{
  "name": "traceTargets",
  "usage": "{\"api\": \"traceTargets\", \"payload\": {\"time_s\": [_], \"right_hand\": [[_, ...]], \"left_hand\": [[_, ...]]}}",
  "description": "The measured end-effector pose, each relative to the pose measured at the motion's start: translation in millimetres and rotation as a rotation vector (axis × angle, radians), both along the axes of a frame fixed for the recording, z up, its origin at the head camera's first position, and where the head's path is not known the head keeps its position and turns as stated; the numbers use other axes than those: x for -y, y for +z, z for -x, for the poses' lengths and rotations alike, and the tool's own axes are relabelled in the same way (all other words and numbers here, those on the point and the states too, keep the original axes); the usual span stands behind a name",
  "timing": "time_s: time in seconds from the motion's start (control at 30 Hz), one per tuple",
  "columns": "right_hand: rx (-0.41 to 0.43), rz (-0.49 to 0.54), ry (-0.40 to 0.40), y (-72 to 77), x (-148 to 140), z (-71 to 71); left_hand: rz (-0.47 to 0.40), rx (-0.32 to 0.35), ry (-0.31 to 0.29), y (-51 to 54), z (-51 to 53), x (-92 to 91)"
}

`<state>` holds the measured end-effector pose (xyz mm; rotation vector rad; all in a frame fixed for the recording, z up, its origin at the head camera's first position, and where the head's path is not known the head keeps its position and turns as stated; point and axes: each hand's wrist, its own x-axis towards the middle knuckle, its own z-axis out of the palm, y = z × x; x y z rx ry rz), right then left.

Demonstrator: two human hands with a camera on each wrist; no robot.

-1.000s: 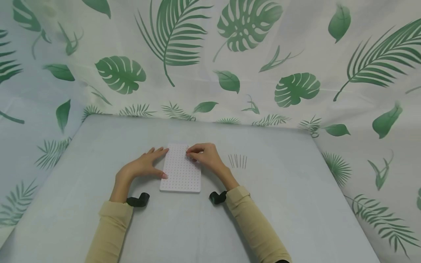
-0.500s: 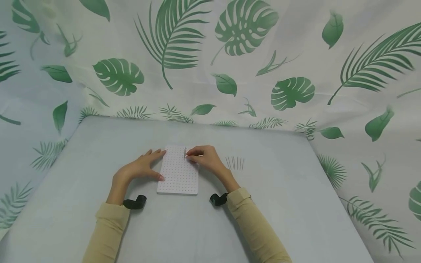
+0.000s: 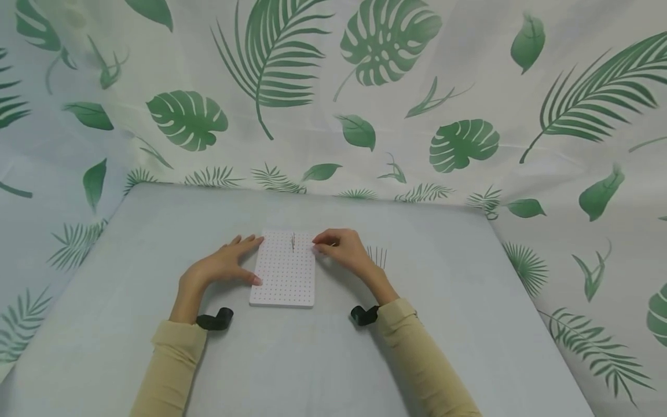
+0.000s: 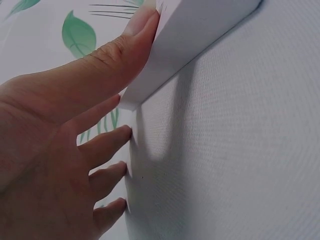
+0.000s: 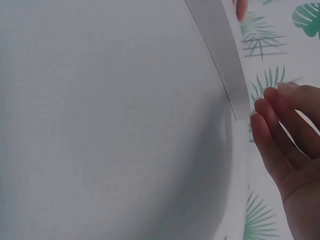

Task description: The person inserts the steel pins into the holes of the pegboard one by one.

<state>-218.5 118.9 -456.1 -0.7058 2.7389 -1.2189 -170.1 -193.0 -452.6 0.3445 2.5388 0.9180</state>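
A white pegboard (image 3: 281, 278) with a grid of small holes lies flat on the table. Several thin grey pins (image 3: 293, 242) stand upright near its far end, and they show side-on in the left wrist view. My left hand (image 3: 223, 263) is spread along the board's left side, its thumb (image 4: 135, 35) touching the edge while the other fingers reach to the far left corner. Just off the right edge is my right hand (image 3: 341, 248), thumb and index finger close together. I make out no pin clearly held between those fingertips (image 5: 270, 95).
More thin pins (image 3: 379, 256) lie in a row to the right of the board, partly hidden behind the right hand. A pale cloth covers the table (image 3: 292, 370). A leaf-printed curtain (image 3: 312, 133) rises behind and at both sides.
My right hand has drawn away from the upright pins to the right, past the board's edge, leaving them standing. The left hand keeps its place. The view has shifted slightly.
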Motion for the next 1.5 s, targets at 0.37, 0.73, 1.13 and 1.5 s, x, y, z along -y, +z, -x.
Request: {"api": "traceTargets", "payload": {"time_s": [0.37, 0.73, 1.13, 1.5], "right_hand": [[0.013, -0.06, -0.042, 4.5, -37.5, -0.7], [0.021, -0.108, -0.073, 9.3, -67.1, -3.9], [-0.02, -0.165, -0.092, 8.5, -91.2, -6.3], [-0.046, -0.215, -0.086, 6.2, -101.3, -8.3]], "left_hand": [[-0.01, -0.013, -0.008, 2.2, -2.9, -0.9], [-0.016, -0.019, -0.023, 3.0, -3.5, -0.1], [-0.016, -0.019, -0.025, 7.1, -4.8, -0.6], [-0.01, -0.017, -0.035, 8.8, -4.4, -3.1]]}}
